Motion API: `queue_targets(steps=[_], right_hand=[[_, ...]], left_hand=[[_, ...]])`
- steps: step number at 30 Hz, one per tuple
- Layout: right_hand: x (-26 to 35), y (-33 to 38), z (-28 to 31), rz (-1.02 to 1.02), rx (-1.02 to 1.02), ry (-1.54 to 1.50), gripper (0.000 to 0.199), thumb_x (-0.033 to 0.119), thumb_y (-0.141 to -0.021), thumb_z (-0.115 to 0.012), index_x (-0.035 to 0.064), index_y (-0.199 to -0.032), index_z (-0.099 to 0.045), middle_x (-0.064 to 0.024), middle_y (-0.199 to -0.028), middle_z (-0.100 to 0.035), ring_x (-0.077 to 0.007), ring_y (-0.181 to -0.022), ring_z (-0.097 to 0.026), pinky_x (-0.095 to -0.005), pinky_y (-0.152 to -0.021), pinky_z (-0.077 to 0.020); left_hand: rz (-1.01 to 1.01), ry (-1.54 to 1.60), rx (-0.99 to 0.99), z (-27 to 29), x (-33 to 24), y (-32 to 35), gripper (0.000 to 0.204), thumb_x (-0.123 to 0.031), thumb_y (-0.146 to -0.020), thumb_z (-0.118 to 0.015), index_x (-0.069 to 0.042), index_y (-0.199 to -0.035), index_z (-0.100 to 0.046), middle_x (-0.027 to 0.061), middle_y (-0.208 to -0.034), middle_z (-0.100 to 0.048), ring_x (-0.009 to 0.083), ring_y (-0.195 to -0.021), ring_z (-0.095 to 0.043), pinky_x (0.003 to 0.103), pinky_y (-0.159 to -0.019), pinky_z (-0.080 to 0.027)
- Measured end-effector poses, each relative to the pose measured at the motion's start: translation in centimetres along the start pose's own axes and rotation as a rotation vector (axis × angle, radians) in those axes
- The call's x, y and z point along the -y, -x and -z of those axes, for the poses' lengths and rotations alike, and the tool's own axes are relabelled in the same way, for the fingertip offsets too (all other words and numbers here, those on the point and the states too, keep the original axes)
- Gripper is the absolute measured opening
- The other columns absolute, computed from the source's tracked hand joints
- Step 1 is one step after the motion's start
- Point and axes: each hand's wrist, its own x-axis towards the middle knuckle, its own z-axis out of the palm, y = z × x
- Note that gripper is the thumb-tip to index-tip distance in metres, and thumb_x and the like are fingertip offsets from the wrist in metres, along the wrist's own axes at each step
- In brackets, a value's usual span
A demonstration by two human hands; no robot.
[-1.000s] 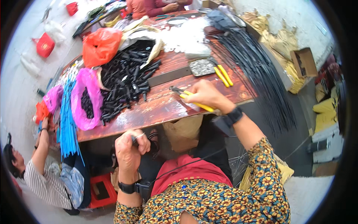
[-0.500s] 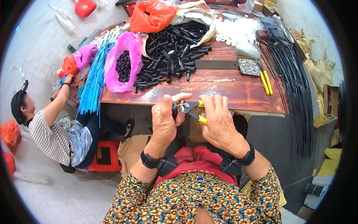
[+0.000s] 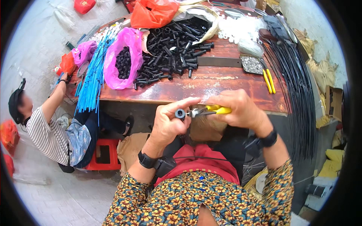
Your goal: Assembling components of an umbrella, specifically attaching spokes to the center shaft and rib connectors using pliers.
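One black tube [image 3: 180, 114] sat above the person's lap in the left grip [image 3: 165, 122], whose fingers were curled closed around it, its hollow end facing up. Just beside it, the right grip [image 3: 241, 108] was closed on the yellow handles of pliers [image 3: 222, 110], their blurred head pointing toward the tube. Beyond, the surface [image 3: 222, 83] bore a second yellow-handled tool [image 3: 268, 81], a pink bag [image 3: 111, 77], a heap of black tubes [image 3: 171, 52] and, farther off, white pieces [image 3: 241, 28].

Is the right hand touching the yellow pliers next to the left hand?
Touching: the head view shows the right hand gripping the yellow-handled pliers by their handles.
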Motion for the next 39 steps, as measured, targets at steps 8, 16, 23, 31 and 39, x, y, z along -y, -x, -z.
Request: queue_targets(steps=[8,16,23,31,39], right_hand=[[1.7,-1.2,2.1,-0.37,0.784,-0.624,0.053,0.029,-0.071,-0.073,-0.0037,-0.108,-0.055,-0.0153,-0.079,-0.062,-0.0264,-0.071,-0.064,-0.0385,-0.062,-0.0507],[2.9,-0.1,0.9,-0.802,0.937,-1.453,0.048,0.03,-0.076,-0.078,-0.0023,-0.106,-0.059,-0.0116,-0.077,-0.066,-0.0132,-0.058,-0.064,-0.0267,-0.051,-0.0495],[4.8,-1.3,3.0,-0.202,0.478,0.063,0.055,0.02,-0.07,-0.068,0.0001,-0.118,-0.049,-0.0203,-0.096,-0.058,-0.0371,-0.089,-0.059,-0.0432,-0.07,-0.0471],[2.8,-0.1,2.0,-0.72,1.032,-1.381,0.051,0.03,-0.079,-0.074,-0.0046,-0.112,-0.057,-0.0057,-0.075,-0.062,-0.0161,-0.061,-0.062,-0.0298,-0.053,-0.0474],[1.7,-0.4,3.7,-0.097,0.313,-0.091,0.045,0.025,-0.08,-0.07,-0.0012,-0.114,-0.056,-0.0175,-0.082,-0.064,-0.0285,-0.074,-0.066,-0.037,-0.06,-0.049]], left_hand=[[-0.147,-0.14,0.12,1.3,-0.8,0.4,0.037,-0.012,-0.076,-0.079,0.001,-0.109,-0.069,0.0005,-0.089,-0.066,0.005,-0.077,-0.056,0.02,-0.069,-0.046],[-0.073,-0.012,0.253,1.7,-2.3,0.0,0.052,-0.015,-0.07,-0.085,-0.001,-0.116,-0.067,-0.0034,-0.083,-0.061,0.0044,-0.073,-0.053,0.019,-0.066,-0.041],[-0.106,-0.115,0.109,1.1,-2.2,-0.1,0.032,-0.011,-0.077,-0.077,0.001,-0.106,-0.068,0.0005,-0.088,-0.066,0.0048,-0.077,-0.058,0.019,-0.068,-0.045],[-0.086,-0.204,0.316,1.7,-3.0,-0.5,0.044,-0.017,-0.067,-0.085,-0.001,-0.106,-0.07,-0.0008,-0.084,-0.066,0.0051,-0.073,-0.056,0.019,-0.066,-0.042],[-0.1,-0.09,0.267,1.1,-3.3,-1.1,0.047,-0.016,-0.07,-0.085,0.0,-0.11,-0.068,-0.0024,-0.083,-0.062,0.0034,-0.071,-0.052,0.019,-0.064,-0.042]])
